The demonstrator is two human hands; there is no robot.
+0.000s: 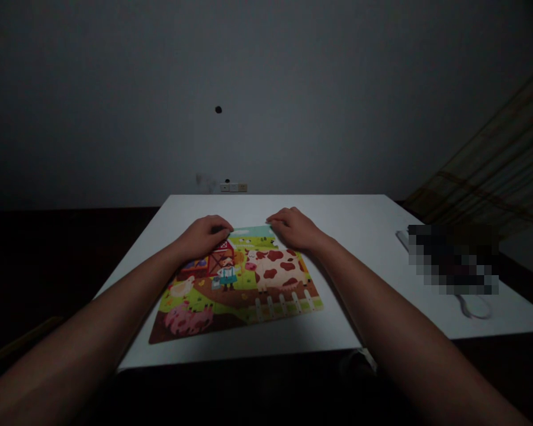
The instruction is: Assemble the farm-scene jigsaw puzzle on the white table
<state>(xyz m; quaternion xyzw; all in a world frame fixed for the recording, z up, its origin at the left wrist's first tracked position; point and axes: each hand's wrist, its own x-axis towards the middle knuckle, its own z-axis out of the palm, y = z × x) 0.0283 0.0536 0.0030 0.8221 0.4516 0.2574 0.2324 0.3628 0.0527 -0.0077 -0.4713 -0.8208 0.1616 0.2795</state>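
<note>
A colourful farm-picture jigsaw puzzle (240, 284) lies flat on the white table, slightly turned. It shows a spotted cow, a farmer, a red barn, a hen and a pig. My left hand (208, 234) is at its far left corner, fingers bent together along the far edge and thumb close to them. At the far right part of the puzzle, my right hand (294, 229) mirrors this, with its fingertips pointing inward at the far edge. Both hands are closed on the puzzle's edge and cover its far corners; the undersides of the fingers are hidden.
The white table (346, 216) reaches towards a grey wall with sockets (234, 187). On the right side of the table is a blurred-out dark object (453, 260), with a pale loop of cord or strap (476, 309) beside it. A patterned curtain (493, 160) hangs at the right.
</note>
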